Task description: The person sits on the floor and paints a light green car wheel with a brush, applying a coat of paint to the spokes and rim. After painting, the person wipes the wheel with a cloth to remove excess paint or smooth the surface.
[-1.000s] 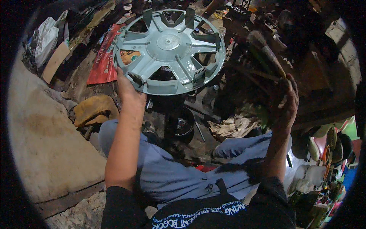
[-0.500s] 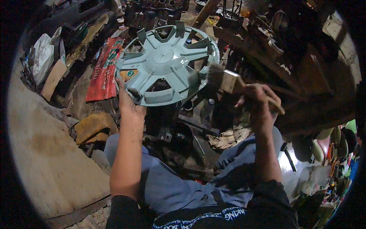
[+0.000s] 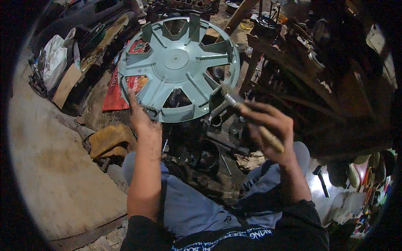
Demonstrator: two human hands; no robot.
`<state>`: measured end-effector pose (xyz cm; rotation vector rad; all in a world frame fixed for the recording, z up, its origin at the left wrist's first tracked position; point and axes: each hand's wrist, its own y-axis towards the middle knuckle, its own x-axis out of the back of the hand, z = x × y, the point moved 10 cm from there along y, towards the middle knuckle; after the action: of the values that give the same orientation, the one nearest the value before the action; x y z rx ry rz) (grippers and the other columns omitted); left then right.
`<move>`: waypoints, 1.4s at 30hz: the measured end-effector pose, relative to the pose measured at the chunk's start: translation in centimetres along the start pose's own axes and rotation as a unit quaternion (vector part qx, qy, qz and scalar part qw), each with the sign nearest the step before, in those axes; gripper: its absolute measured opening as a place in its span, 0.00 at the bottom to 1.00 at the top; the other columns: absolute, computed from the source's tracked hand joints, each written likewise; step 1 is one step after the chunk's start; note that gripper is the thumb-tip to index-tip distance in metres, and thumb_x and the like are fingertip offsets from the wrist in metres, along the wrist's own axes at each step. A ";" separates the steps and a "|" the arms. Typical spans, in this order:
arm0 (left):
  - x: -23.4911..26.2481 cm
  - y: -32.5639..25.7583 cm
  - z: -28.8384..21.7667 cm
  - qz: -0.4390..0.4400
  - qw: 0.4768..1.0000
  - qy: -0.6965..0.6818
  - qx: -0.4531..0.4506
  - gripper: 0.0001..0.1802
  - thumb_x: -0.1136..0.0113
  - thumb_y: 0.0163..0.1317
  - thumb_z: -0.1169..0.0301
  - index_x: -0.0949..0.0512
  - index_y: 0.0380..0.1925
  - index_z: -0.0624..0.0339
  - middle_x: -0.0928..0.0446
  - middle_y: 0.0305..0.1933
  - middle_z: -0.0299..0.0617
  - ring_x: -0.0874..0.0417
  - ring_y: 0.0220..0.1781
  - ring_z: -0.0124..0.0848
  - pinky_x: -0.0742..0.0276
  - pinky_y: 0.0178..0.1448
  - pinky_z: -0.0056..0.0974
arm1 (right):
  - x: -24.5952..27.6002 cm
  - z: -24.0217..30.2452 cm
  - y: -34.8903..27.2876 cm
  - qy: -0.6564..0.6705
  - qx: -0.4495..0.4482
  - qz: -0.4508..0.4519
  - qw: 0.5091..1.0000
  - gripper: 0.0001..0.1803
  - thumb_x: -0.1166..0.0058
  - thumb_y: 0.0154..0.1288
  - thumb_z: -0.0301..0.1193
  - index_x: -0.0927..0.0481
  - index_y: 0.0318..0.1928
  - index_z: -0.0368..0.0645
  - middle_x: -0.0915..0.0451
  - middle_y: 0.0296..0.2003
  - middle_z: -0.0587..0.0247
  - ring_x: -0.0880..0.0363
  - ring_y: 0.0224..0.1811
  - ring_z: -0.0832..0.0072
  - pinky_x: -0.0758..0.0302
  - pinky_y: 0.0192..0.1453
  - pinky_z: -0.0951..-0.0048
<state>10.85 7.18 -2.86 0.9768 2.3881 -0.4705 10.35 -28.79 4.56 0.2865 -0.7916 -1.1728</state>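
Observation:
A pale grey-green wheel cover (image 3: pixel 176 59) with a spoked face and tabs around its rim is held up in front of me, tilted toward me. My left hand (image 3: pixel 142 115) grips its lower left edge, the thumb over the rim and the other fingers partly hidden behind it. In my right hand (image 3: pixel 274 129) is a flat paintbrush (image 3: pixel 271 139) with a wooden handle and a metal band. Its bristles, blurred, are at the cover's lower right rim; whether they touch it I cannot tell. The fingers are wrapped round the handle.
Below the cover lie dark metal parts and a crumpled cloth (image 3: pixel 250 160). To the left are a red printed sheet (image 3: pixel 114 94), a brown folded piece (image 3: pixel 109 141), a white plastic bag (image 3: pixel 54 62) and a broad wooden board (image 3: pixel 58 167). Dark beams stand at the right.
The brush has moved left to the cover's lower right rim and turned from broad side to nearly edge-on. The cover is a little further left and faces me more squarely.

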 end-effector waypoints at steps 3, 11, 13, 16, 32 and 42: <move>0.2 -0.2 0.0 -0.032 0.999 -0.001 0.006 0.34 0.37 0.64 0.47 0.28 0.60 0.61 0.24 0.60 0.48 0.20 0.58 0.43 0.21 0.59 0.49 | -2.7 0.6 -0.3 0.050 0.004 0.093 0.994 0.23 0.41 0.56 0.25 0.17 0.55 0.49 0.20 0.55 0.50 0.18 0.55 0.54 0.23 0.58 0.64; 2.2 0.3 0.5 -0.027 0.999 0.016 0.039 0.31 0.36 0.63 0.50 0.27 0.58 0.62 0.21 0.56 0.48 0.18 0.54 0.42 0.21 0.57 0.47 | 4.5 -0.5 0.7 0.083 -0.075 -0.073 0.991 0.14 0.40 0.58 0.22 0.15 0.46 0.34 0.18 0.52 0.45 0.21 0.58 0.59 0.26 0.62 0.63; 1.3 -0.3 0.8 0.001 0.999 0.026 0.043 0.31 0.35 0.63 0.51 0.26 0.56 0.63 0.21 0.54 0.48 0.17 0.53 0.41 0.20 0.56 0.46 | 5.6 -0.6 0.6 0.087 -0.050 -0.091 0.991 0.14 0.40 0.58 0.23 0.15 0.46 0.34 0.18 0.51 0.45 0.22 0.59 0.59 0.26 0.62 0.64; 0.5 -1.7 1.7 0.025 0.995 0.052 0.079 0.30 0.34 0.62 0.50 0.24 0.53 0.64 0.20 0.52 0.48 0.16 0.50 0.40 0.18 0.53 0.45 | 5.7 -1.3 2.1 0.072 -0.032 -0.051 0.996 0.11 0.41 0.61 0.22 0.15 0.44 0.32 0.16 0.47 0.48 0.20 0.56 0.62 0.24 0.60 0.66; 2.1 -3.4 5.2 0.018 0.977 0.188 0.098 0.23 0.32 0.62 0.52 0.20 0.42 0.62 0.18 0.37 0.43 0.17 0.38 0.31 0.19 0.41 0.39 | -0.4 -0.4 0.2 0.133 0.020 0.132 0.982 0.02 0.38 0.55 0.17 0.17 0.29 0.35 0.14 0.39 0.49 0.13 0.42 0.60 0.17 0.46 0.65; 2.1 -3.0 7.0 0.037 0.971 0.197 0.132 0.24 0.32 0.62 0.52 0.21 0.44 0.62 0.18 0.39 0.44 0.16 0.39 0.33 0.18 0.43 0.39 | -4.0 -1.3 -1.1 0.064 0.020 0.215 0.974 0.26 0.36 0.41 0.22 0.19 0.47 0.40 0.17 0.47 0.50 0.16 0.48 0.55 0.21 0.51 0.65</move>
<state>9.70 2.85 -9.36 1.3828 2.6717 -0.6268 9.78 -25.89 1.39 0.2083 -0.7200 -0.7238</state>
